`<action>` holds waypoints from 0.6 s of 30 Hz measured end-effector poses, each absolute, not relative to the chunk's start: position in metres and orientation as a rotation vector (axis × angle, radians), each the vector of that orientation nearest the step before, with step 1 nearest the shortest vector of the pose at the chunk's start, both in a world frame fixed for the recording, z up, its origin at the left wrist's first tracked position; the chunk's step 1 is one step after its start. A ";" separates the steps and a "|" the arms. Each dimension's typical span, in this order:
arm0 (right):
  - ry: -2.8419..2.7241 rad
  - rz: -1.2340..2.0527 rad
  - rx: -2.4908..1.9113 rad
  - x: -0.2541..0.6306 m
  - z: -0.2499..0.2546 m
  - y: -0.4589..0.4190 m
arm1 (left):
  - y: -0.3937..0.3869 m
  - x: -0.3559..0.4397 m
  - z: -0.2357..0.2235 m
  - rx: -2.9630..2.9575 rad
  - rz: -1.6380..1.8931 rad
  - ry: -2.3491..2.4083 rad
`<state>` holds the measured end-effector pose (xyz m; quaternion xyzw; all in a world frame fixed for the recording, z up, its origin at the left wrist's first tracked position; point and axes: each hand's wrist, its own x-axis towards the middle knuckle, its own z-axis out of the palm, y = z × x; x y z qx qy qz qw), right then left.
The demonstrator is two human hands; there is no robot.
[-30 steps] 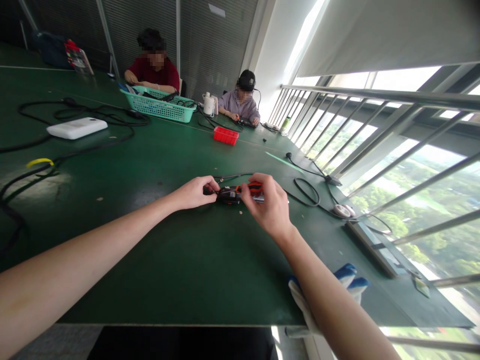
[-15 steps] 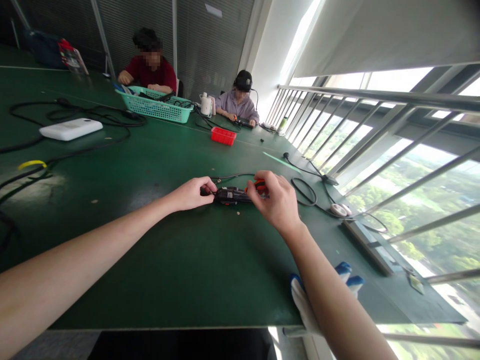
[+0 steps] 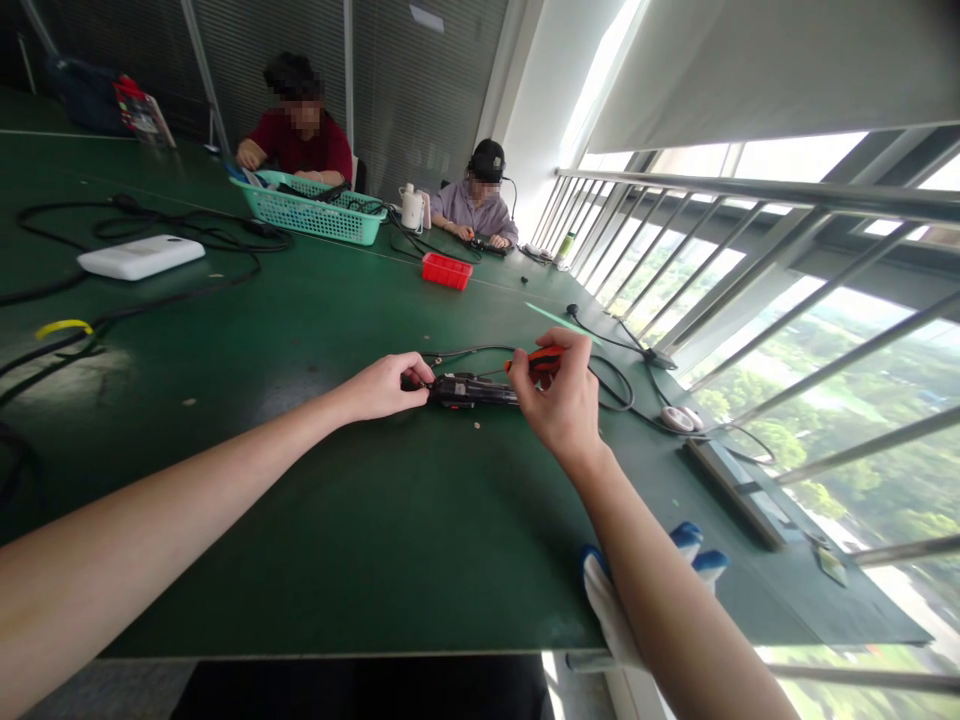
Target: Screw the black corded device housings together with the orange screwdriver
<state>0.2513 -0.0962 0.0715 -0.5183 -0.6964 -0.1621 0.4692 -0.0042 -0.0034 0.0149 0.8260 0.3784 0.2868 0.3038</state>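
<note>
A long black corded device with small orange marks lies across the green table in front of me. My left hand pinches its left end between thumb and fingers. In my right hand is a screwdriver with an orange and black handle. Its thin shaft points left over the device, and where the tip ends is too small to make out. My right fingers partly hide the device's right end. A black cable runs behind it.
Beyond my hands are a red tray and a turquoise basket. A white box lies among cables to the left. White-and-blue gloves lie under my right forearm. Two people sit across the table; a metal railing borders the right.
My right hand has raised the screwdriver and tilted it, handle up and to the right, so its shaft now shows. The left hand and the device have stayed in place.
</note>
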 end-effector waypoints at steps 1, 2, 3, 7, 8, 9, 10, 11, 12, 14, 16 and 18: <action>-1.708 -0.394 -1.276 0.251 0.071 -0.096 | -0.003 -0.004 0.015 2.185 0.758 1.001; -1.720 -0.393 -1.284 0.251 0.070 -0.095 | -0.003 -0.004 0.015 2.182 0.759 1.000; -1.737 -0.394 -1.294 0.251 0.069 -0.094 | -0.003 -0.003 0.015 2.179 0.764 0.999; -1.775 -0.400 -1.323 0.248 0.066 -0.092 | -0.004 -0.003 0.015 2.185 0.776 0.994; -1.773 -0.401 -1.323 0.248 0.066 -0.093 | -0.004 -0.003 0.015 2.187 0.773 0.994; -1.768 -0.400 -1.320 0.247 0.066 -0.093 | -0.004 -0.003 0.015 2.187 0.771 0.996; -1.761 -0.396 -1.315 0.247 0.066 -0.094 | -0.004 -0.003 0.015 2.185 0.769 1.000; -1.755 -0.389 -1.312 0.247 0.067 -0.094 | -0.005 -0.003 0.015 2.183 0.766 1.004; -1.748 -0.384 -1.310 0.247 0.067 -0.095 | -0.005 -0.003 0.016 2.181 0.765 1.007; -1.740 -0.382 -1.309 0.248 0.067 -0.096 | -0.006 -0.003 0.017 2.176 0.766 1.006; -1.738 -0.386 -1.305 0.248 0.068 -0.096 | -0.007 -0.002 0.018 2.171 0.770 0.999; -1.738 -0.393 -1.293 0.249 0.068 -0.096 | -0.008 -0.002 0.020 2.162 0.767 0.995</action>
